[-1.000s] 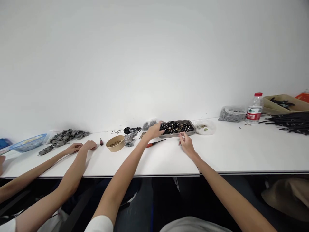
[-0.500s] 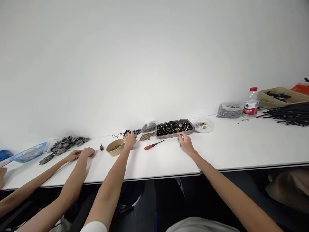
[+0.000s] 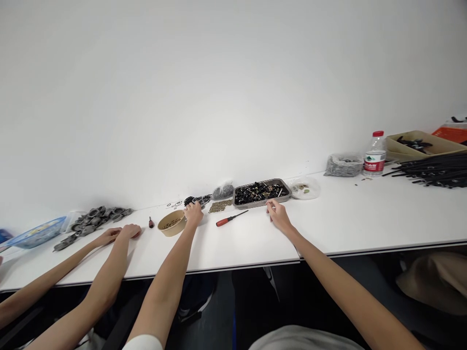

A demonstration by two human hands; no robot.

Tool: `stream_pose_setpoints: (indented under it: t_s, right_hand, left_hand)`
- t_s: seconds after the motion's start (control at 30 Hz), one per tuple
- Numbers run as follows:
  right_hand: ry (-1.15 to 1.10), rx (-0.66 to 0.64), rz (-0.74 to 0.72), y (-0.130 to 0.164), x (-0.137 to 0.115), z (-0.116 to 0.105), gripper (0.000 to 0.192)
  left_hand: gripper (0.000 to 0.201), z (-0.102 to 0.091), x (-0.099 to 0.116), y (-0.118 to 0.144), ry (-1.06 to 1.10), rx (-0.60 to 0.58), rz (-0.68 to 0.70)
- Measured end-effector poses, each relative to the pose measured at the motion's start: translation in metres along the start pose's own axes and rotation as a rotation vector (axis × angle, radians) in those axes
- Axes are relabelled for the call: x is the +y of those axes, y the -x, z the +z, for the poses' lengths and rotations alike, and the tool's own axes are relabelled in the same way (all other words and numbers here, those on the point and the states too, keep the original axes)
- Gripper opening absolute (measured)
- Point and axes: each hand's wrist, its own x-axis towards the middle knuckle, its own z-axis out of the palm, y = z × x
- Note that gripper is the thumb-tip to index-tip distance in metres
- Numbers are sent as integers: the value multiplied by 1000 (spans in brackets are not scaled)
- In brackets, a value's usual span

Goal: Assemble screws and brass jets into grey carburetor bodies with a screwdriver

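My left hand [image 3: 193,213] is curled with its fingers pointing down, beside a pile of thin black rings [image 3: 190,200] and just right of a tan bowl [image 3: 171,231] of small brass-coloured parts. What its fingertips hold, if anything, is hidden. My right hand [image 3: 278,216] is closed, thumb and fingers together, at the front edge of a metal tray [image 3: 251,204] heaped with black and brass-coloured pieces. Anything in that pinch is too small to make out. Between my hands lies a red-handled screwdriver [image 3: 226,220], with a patch of small brass-coloured parts [image 3: 220,206] behind it.
To the left, a co-worker's hands [image 3: 120,234] rest on the table near grey rounded parts [image 3: 97,218] and a short screwdriver [image 3: 151,222]. A blue basin [image 3: 38,234] stands farther left. Rightward are plastic bags [image 3: 343,166], a bottle [image 3: 374,154], black strips [image 3: 434,171] and a tan bin [image 3: 396,149].
The view has turned slightly right, so everything sits a little farther left. Both my hands keep nearly the same places by the bowl and tray.
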Motion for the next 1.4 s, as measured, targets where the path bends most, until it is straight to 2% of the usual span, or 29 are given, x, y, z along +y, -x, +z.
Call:
stream_pose_setpoints:
  t_s: [0.27, 0.5, 0.83, 1.23, 1.4]
  right_hand:
    - [20, -17, 6, -1, 2, -1, 27]
    - [41, -22, 8, -2, 4, -1, 27]
    - [63, -40, 24, -1, 1, -2, 26]
    - [92, -47, 12, -1, -3, -3, 23]
    - [129, -98, -2, 0, -6, -3, 24]
  left_hand:
    - [41, -2, -1, 2, 12, -22, -71]
    - [40, -4, -2, 2, 69, -53, -65]
    - [40, -4, -9, 5, 193, -25, -45]
    - [33, -14, -45, 20, 698, 5, -38]
    - [48, -33, -36, 31, 947, -28, 72]
